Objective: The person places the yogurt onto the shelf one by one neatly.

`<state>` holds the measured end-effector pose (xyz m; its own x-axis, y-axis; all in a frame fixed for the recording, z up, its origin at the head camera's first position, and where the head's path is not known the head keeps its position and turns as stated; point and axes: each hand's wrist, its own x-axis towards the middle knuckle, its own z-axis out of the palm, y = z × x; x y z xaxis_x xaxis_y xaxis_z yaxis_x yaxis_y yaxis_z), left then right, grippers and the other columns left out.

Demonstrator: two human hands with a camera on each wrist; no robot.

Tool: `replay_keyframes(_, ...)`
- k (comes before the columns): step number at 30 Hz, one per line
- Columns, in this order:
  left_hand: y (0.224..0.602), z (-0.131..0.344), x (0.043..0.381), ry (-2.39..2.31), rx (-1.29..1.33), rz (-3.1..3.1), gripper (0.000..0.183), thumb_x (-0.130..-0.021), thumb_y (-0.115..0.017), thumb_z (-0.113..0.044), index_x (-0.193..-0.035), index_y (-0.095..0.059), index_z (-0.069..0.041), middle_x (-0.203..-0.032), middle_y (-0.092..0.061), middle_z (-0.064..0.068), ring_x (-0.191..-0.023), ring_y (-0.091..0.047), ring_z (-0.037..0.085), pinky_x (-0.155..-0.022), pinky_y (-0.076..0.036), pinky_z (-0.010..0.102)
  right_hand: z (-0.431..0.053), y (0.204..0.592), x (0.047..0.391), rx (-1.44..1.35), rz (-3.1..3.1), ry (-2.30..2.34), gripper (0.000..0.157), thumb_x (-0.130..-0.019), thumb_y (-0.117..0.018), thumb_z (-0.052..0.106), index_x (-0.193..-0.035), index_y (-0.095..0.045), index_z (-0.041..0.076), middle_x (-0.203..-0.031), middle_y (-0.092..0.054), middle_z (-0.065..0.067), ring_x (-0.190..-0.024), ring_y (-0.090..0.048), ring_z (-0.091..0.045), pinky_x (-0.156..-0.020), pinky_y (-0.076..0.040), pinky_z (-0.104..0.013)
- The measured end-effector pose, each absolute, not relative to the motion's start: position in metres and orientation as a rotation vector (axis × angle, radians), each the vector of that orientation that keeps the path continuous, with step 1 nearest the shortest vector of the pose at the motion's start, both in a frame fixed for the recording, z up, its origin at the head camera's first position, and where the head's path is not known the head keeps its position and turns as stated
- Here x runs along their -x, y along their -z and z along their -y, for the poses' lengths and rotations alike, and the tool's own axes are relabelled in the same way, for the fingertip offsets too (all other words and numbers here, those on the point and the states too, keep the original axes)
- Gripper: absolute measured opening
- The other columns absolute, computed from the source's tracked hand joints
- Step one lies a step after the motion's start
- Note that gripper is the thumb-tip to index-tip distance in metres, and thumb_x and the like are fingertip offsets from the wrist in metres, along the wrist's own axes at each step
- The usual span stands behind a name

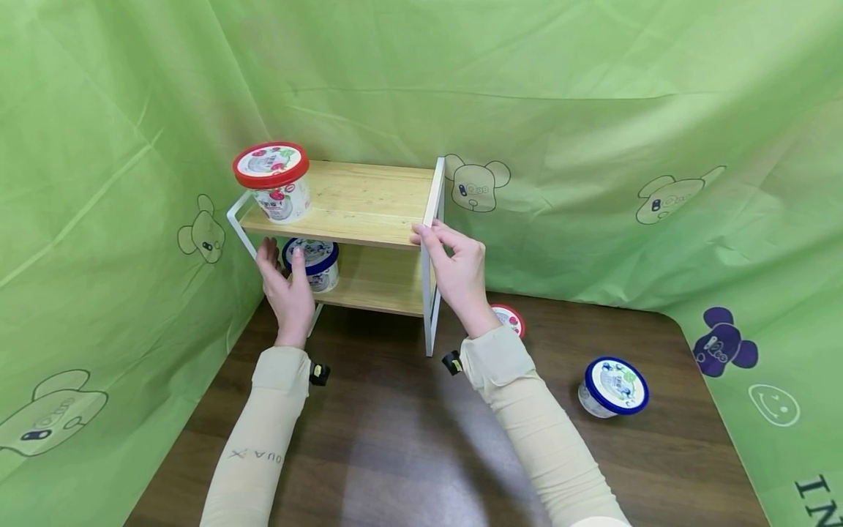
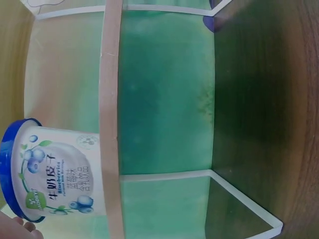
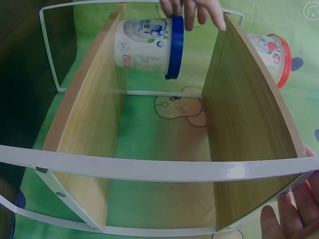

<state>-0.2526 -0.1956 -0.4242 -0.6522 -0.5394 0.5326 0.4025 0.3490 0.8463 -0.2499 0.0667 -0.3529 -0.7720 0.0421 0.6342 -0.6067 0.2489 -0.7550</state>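
A two-tier rack with wooden boards and white metal side frames stands against the green cloth. My right hand pinches the front of its right frame near the upper board, thumb and fingers on either side of the bar. At the left end, my left hand is beside the left frame, its fingers extended and thumb raised in front of a blue-lidded blueberry tub on the lower board. A red-lidded tub stands on the upper board's left end.
On the brown table, a second blue-lidded tub stands at the right. Another red-lidded tub is partly hidden behind my right wrist. Green cloth with printed bears hangs round the back and sides.
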Motion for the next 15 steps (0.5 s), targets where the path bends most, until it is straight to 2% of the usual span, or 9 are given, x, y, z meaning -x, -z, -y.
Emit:
replay_keyframes(6,0.397,0.183,0.231,1.442,-0.079,1.706,0.049,-0.105,-0.052,-0.007,-0.147,-0.034,0.011,-0.15,-0.043,0.025,-0.141,-0.039,0.035,-0.118,-0.028,0.039,-0.066,0.353,0.251,-0.514,1.983,-1.562,0.029,-0.103,-0.065,0.03,-0.092,-0.083,0.009,-0.109,-0.075,-0.001,-0.121,-0.061,-0.01,-0.105,-0.044,-0.027)
replay_keyframes(11,0.385,0.179,0.22,1.445,-0.066,1.656,0.045,-0.105,-0.05,-0.006,-0.145,-0.036,0.01,-0.145,-0.049,0.023,-0.136,-0.045,0.031,-0.117,-0.029,0.039,-0.067,0.353,0.251,-0.513,1.984,-1.553,0.029,-0.103,-0.064,0.03,-0.093,-0.083,0.01,-0.109,-0.075,0.0,-0.12,-0.061,-0.009,-0.105,-0.044,-0.027)
replay_keyframes(15,0.39,0.185,0.224,1.422,-0.062,1.618,0.043,-0.104,-0.051,-0.004,-0.143,-0.039,0.011,-0.14,-0.052,0.026,-0.127,-0.05,0.028,-0.113,-0.034,0.04,-0.067,0.354,0.251,-0.513,1.986,-1.547,0.029,-0.103,-0.064,0.03,-0.093,-0.083,0.01,-0.109,-0.075,0.0,-0.12,-0.061,-0.009,-0.105,-0.044,-0.027)
